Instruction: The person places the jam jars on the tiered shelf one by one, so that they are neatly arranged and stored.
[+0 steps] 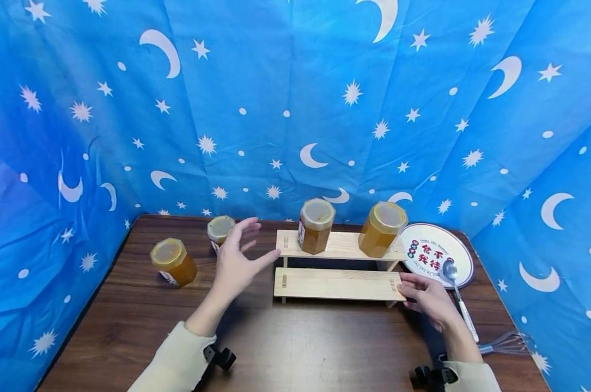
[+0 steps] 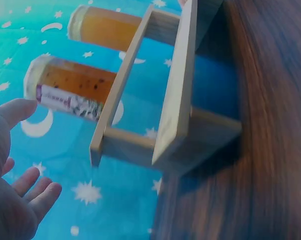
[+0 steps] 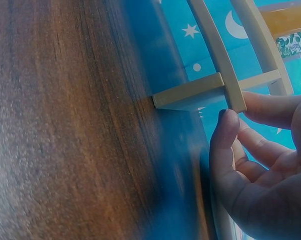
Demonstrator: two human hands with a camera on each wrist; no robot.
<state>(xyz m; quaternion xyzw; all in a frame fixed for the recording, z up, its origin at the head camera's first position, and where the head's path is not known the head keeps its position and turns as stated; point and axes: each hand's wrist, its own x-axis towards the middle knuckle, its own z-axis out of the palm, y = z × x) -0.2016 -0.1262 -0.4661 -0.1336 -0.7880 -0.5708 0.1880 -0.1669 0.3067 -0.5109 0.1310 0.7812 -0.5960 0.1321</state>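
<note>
A two-tier wooden shelf (image 1: 339, 284) stands on the table. My right hand (image 1: 430, 299) pinches the right end of its lower board between thumb and fingers, as the right wrist view shows up close. My left hand (image 1: 236, 267) is raised left of the shelf, fingers spread and holding nothing. On the upper board stand two honey-coloured jars, a darker jar (image 1: 317, 227) with a label and a lighter jar (image 1: 381, 231). Behind the left hand, a third jar (image 1: 220, 228) is partly hidden by the fingers. Further left a yellow-lidded jar (image 1: 174, 263) stands on the table.
Right of the shelf lies a white oval plate (image 1: 432, 247) with red characters, and a spoon (image 1: 459, 299) rests across its rim. A whisk (image 1: 508, 344) lies near the table's right edge. Blue star-and-moon cloth (image 1: 295, 109) hangs around the back and sides.
</note>
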